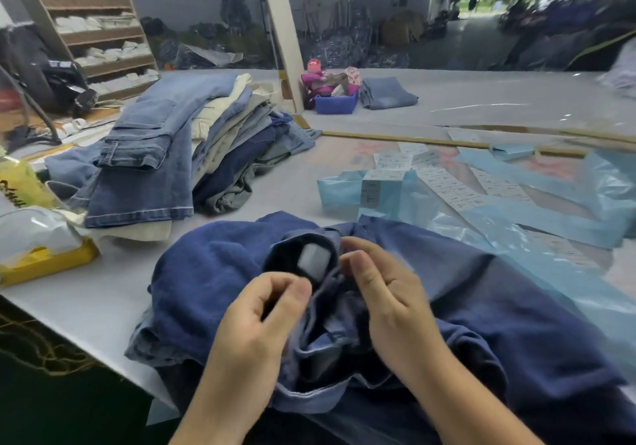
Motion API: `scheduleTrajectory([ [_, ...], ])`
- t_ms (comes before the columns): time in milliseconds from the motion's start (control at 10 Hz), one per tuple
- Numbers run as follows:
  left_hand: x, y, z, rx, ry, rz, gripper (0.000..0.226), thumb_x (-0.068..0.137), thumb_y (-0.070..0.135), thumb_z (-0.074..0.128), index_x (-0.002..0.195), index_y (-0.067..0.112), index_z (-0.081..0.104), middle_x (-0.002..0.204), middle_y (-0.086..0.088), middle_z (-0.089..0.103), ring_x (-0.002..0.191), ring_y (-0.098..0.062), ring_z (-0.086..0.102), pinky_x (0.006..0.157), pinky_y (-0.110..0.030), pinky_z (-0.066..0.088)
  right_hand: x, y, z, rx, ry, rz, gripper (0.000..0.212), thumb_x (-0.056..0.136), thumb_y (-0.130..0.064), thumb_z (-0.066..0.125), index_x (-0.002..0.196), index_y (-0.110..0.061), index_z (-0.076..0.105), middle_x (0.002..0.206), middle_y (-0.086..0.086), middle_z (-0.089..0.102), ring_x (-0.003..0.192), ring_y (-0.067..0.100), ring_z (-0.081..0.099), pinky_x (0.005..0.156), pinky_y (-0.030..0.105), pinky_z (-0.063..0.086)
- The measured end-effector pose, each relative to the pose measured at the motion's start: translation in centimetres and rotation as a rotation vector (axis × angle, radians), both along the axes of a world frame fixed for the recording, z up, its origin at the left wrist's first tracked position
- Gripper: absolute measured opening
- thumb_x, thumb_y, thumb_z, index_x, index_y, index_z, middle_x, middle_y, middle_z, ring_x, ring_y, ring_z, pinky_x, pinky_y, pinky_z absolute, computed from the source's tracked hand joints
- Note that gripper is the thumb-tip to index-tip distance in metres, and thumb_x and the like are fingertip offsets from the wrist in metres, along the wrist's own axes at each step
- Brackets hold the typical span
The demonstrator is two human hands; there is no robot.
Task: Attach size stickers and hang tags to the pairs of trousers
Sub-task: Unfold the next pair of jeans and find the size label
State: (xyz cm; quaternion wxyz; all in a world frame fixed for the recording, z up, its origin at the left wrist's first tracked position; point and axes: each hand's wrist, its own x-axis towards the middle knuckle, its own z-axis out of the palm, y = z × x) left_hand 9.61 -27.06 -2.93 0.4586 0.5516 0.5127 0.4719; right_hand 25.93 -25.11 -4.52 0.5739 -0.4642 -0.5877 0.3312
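A person works at a white counter (pixel 103 293), both hands over a crumpled pair of dark blue trousers (pixel 213 272) lying at the near edge. The left hand (pixel 256 320) has its grip clenched in a pinch, thumb against forefinger, right at the fabric below a pale rectangular label (pixel 314 259) that shows on a dark fold of the waistband; whether cloth is caught in that pinch cannot be told. The right hand (pixel 382 289) is blurred, its fingers loosely curled beside the same fold, and its grip cannot be judged either. To the right of the trousers, strips of white size stickers (pixel 444 183) lie fanned across sheets of light blue plastic (pixel 550 217), with a small bundle of them standing on a blue bag just beyond the trousers. On the left, a tall stack of folded jeans (pixel 165 155) in blue and cream leans on the counter, near a yellow packet (pixel 41 259) with clear wrapping. Further back sit a blue bin (pixel 335 102) and a single folded pair of jeans (pixel 389 93). Wooden shelves (pixel 89 25) of pale folded goods stand at the rear left.
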Motion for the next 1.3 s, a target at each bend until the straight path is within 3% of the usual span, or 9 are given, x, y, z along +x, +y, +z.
scheduleTrajectory([
  [200,0.8,-1.0,2.7,0.045,0.695,-0.019,0.046,0.054,0.065,0.074,0.094,0.048,0.058,0.093,0.020,0.064,0.092,-0.001,0.060,0.077,-0.022,0.048,1.5,-1.2,0.9,0.027,-0.603,-0.051,0.038,0.092,-0.045,0.042,0.118,-0.026,0.063,0.118,-0.017,0.060,0.110,0.003,0.049,0.100,0.026,0.038],
  [300,1.1,0.0,3.1,0.104,0.783,-0.010,0.017,0.078,0.032,0.072,0.085,0.041,0.059,0.078,0.012,0.065,0.076,-0.003,0.060,0.069,-0.026,0.047,2.8,-2.3,1.3,-0.098,-0.882,-0.034,0.050,0.089,-0.055,0.045,0.132,-0.030,0.050,0.134,-0.016,0.047,0.122,0.013,0.041,0.108,0.032,0.031],
  [400,-0.3,2.0,4.6,0.136,0.682,0.003,0.043,0.078,0.010,0.070,0.086,0.051,0.062,0.068,0.017,0.069,0.060,-0.001,0.062,0.059,-0.025,0.045,4.4,-3.4,1.8,-0.273,-1.079,-0.089,0.072,0.078,-0.073,0.040,0.138,-0.033,0.035,0.139,-0.010,0.037,0.129,0.021,0.035,0.111,0.042,0.025],
  [500,-2.6,4.4,5.8,0.088,0.439,0.125,0.030,0.085,0.012,0.069,0.086,0.042,0.070,0.071,0.006,0.073,0.072,-0.018,0.069,0.078,-0.047,0.055,6.0,-4.5,3.0,-0.413,-1.165,-0.205,0.070,0.074,-0.077,0.036,0.129,-0.034,0.037,0.130,-0.007,0.042,0.123,0.024,0.039,0.104,0.048,0.027],
  [600,-4.1,6.1,4.4,0.175,0.797,0.224,0.028,0.074,0.025,0.070,0.097,0.041,0.069,0.096,-0.003,0.073,0.095,-0.038,0.064,0.086,-0.058,0.051,6.9,-4.9,3.2,-0.342,-1.090,-0.209,0.040,0.087,-0.056,0.045,0.115,-0.027,0.049,0.121,-0.002,0.058,0.116,0.025,0.053,0.089,0.034,0.040],
  [700,-2.9,6.2,3.1,0.479,1.215,0.251,0.084,0.050,-0.006,0.071,0.126,0.026,0.056,0.124,-0.008,0.060,0.107,-0.040,0.055,0.087,-0.062,0.048,4.9,-5.2,1.6,-0.241,-1.152,-0.168,0.034,0.074,-0.051,0.068,0.097,-0.027,0.067,0.095,-0.002,0.068,0.081,0.020,0.068,0.063,0.026,0.047],
  [800,-0.3,5.3,1.9,0.767,1.271,0.008,0.080,0.034,0.002,0.059,0.110,0.026,0.069,0.112,0.001,0.070,0.092,-0.025,0.069,0.073,-0.048,0.056,3.3,-5.2,0.7,-0.204,-1.252,-0.135,0.027,0.034,-0.042,0.074,0.047,-0.023,0.062,0.044,-0.008,0.049,0.028,0.012,0.044,0.037,0.021,0.014],
  [1100,0.7,3.6,1.7,0.817,0.968,-0.084,0.028,0.057,-0.002,0.052,0.071,0.016,0.068,0.089,0.011,0.063,0.069,-0.017,0.059,0.057,-0.022,0.042,6.2,-3.1,1.0,-0.206,-1.029,0.045,0.060,0.086,-0.033,0.059,0.139,-0.029,0.031,0.137,-0.001,0.033,0.120,0.023,0.038,0.087,0.033,0.036],
  [1300,1.8,1.6,3.4,0.788,1.106,-0.419,0.023,0.058,0.031,0.053,0.072,0.024,0.070,0.075,0.024,0.065,0.111,0.027,0.038,0.098,0.004,0.016,3.6,-2.2,1.5,0.085,-1.203,-0.120,0.058,0.065,-0.053,0.048,0.120,-0.050,0.062,0.128,-0.010,0.063,0.112,0.015,0.065,0.089,0.036,0.055],
])
